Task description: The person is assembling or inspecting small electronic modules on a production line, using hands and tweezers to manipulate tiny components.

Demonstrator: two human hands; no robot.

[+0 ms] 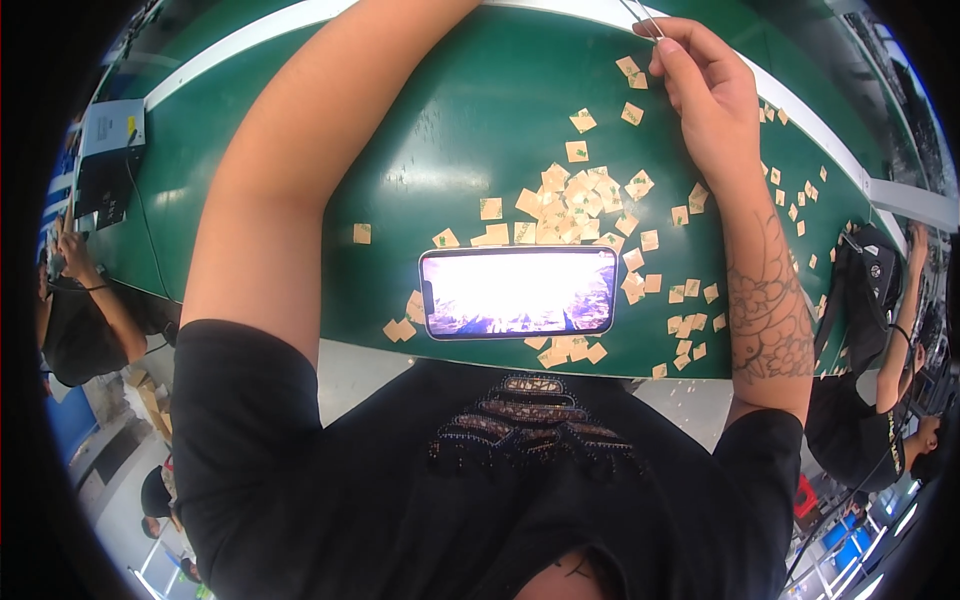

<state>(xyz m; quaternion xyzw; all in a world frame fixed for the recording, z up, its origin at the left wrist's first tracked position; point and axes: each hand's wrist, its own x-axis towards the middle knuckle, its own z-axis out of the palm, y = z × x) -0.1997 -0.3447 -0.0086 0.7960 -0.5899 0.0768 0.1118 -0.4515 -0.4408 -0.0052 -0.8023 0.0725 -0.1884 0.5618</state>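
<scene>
My right hand (705,85) is at the far right of the green table, its fingers pinched round a pair of thin metal tweezers (642,17). The tweezers' tips run out past the top of the picture. Up the left side stretches my left forearm (330,90); its hand lies beyond the upper edge and is out of sight. Small beige paper squares with green print (570,205) are heaped mid-table, and others lie scattered around my right forearm. A smartphone (520,291) with a bright screen rests screen up between my arms, close to the table's near edge.
The green tabletop (440,130) is bordered by a white rail (245,45) along its far side. A grey-white box-shaped device (112,130) with a cable stands at the left. On the right lies a black bag (868,280). Other people sit at both sides.
</scene>
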